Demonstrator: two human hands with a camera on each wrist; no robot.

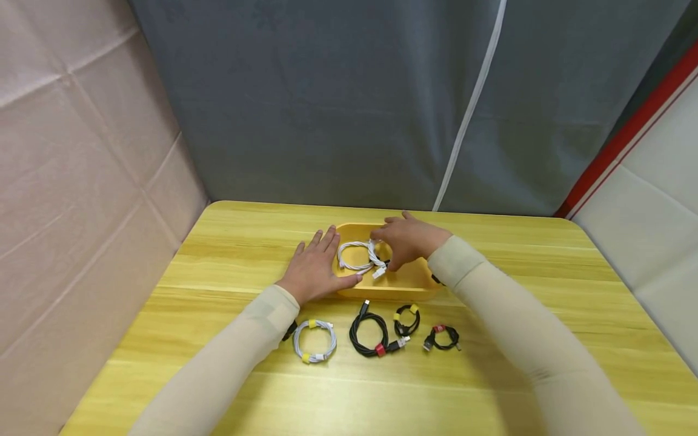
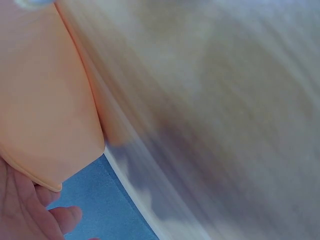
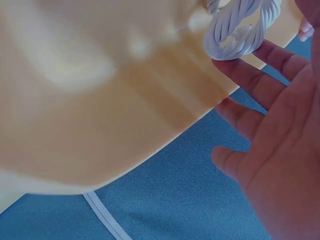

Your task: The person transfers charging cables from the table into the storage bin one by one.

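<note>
Both hands are shown at a shallow yellow tray (image 1: 406, 286) set on a wooden bench (image 1: 545, 284). Left hand (image 1: 315, 267): laid flat with straight fingers against the tray's left end, the thumb along its near rim, apparently so that the tray is steadied. Right hand (image 1: 408, 241): lowered over the tray from the far side, its fingers bent down onto a coiled white cable (image 1: 357, 255) lying inside; the coil is touched at its right end, but whether it is pinched or only pressed cannot be told. In the right wrist view the same white coil (image 3: 240, 30) is seen just past the fingertips (image 3: 250, 75).

Four further bundled cables are laid in a row on the bench in front of the tray, well apart from both hands: a white coil with yellow ties (image 1: 314, 341), a larger black coil with a red tie (image 1: 371, 335), a small black coil with yellow ties (image 1: 406, 320) and a small black coil with a red tie (image 1: 441, 337). Grey fabric (image 1: 349, 103) is hung behind the bench.
</note>
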